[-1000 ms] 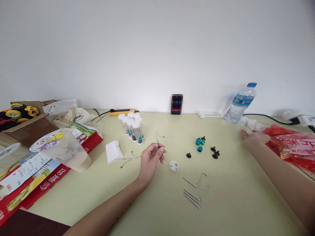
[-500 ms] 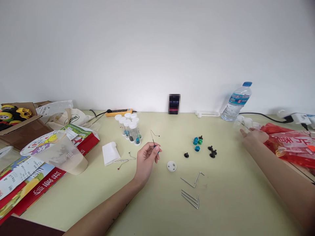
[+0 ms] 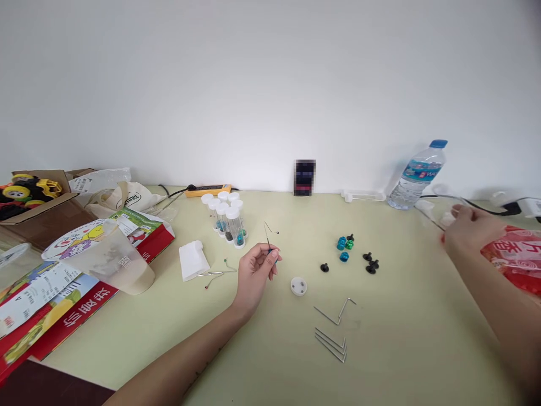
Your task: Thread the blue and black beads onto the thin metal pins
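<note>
My left hand is closed, pinching a thin bent metal wire with a small dark tip and a blue part at the fingertips. Far to the right, my right hand is over the edge of a red plastic bag, close to small white items by the wall. Blur hides its fingertips and whether they grip anything. Below the left hand's right side lies a round white cap with small dark bits in it. Bent metal rods lie nearer me. Blue and green pieces stand beside black studs.
Clear white-capped tubes stand behind my left hand, with a white packet and thin wires nearby. At left are a plastic cup, red boxes and a carton. A water bottle leans on the wall; a phone stands there.
My right hand has moved right, from the white items toward the red bag. My left hand keeps its pinch on the wire. The whole view has shifted slightly.
</note>
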`<state>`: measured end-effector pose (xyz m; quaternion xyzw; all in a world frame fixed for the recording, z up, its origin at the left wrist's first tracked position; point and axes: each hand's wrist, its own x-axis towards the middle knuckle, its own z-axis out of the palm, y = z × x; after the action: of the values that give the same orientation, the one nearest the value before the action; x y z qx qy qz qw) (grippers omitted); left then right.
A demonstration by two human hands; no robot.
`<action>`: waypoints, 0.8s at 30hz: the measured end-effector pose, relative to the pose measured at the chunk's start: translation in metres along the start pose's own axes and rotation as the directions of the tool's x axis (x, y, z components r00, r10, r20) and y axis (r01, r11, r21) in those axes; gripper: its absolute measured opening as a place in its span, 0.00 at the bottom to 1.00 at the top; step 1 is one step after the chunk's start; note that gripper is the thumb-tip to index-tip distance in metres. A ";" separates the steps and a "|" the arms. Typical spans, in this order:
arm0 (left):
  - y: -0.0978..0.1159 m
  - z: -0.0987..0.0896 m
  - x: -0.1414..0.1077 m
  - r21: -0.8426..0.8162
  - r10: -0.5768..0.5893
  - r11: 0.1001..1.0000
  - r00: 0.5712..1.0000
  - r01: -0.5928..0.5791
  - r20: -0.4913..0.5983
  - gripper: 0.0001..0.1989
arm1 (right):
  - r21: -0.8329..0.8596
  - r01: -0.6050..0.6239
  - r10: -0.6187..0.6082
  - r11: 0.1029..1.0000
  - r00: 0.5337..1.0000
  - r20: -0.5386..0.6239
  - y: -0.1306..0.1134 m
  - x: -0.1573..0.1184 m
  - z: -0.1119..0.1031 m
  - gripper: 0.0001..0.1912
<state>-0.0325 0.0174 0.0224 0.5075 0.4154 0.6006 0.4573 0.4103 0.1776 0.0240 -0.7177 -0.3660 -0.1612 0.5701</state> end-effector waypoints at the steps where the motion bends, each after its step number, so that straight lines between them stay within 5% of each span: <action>1: 0.000 0.000 0.000 -0.001 0.001 1.000 1.000 -0.001 0.000 0.11 | -0.021 0.019 -0.019 1.000 1.000 -0.008 -0.006 0.001 -0.006 0.16; 3: -0.001 0.001 -0.001 0.002 0.000 1.000 1.000 0.000 -0.001 0.11 | -0.091 0.184 -0.183 0.979 0.983 0.015 -0.027 0.000 -0.020 0.14; 5: -0.001 0.001 -0.002 0.011 0.000 1.000 1.000 0.000 0.001 0.11 | -0.069 0.474 -0.466 0.878 0.879 0.102 -0.058 -0.009 -0.036 0.14; 9: -0.001 0.001 -0.002 0.024 0.006 1.000 1.000 -0.006 0.013 0.11 | 0.251 0.792 -0.828 0.557 0.504 0.247 -0.133 -0.055 -0.064 0.09; 12: -0.002 0.000 -0.002 0.028 0.009 1.000 1.000 -0.009 0.015 0.11 | 0.536 0.751 -0.915 0.386 0.236 0.328 -0.181 -0.098 -0.077 0.07; 15: -0.004 0.000 0.000 0.039 0.017 0.999 1.000 -0.017 0.014 0.11 | 0.675 0.689 -0.941 0.265 0.031 0.337 -0.214 -0.133 -0.080 0.09; 18: -0.005 -0.001 0.002 0.049 0.007 0.999 1.000 -0.008 0.020 0.11 | 0.718 0.670 -0.933 0.188 -0.107 0.344 -0.231 -0.153 -0.078 0.13; 24: -0.006 0.000 0.003 0.037 -0.015 0.999 1.000 0.014 0.023 0.11 | 0.698 0.710 -0.900 0.094 -0.239 0.364 -0.237 -0.170 -0.072 0.14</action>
<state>-0.0324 0.0212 0.0174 0.5199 0.4245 0.5836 0.4571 0.1404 0.0716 0.1012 -0.1966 -0.9575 -0.1315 0.1649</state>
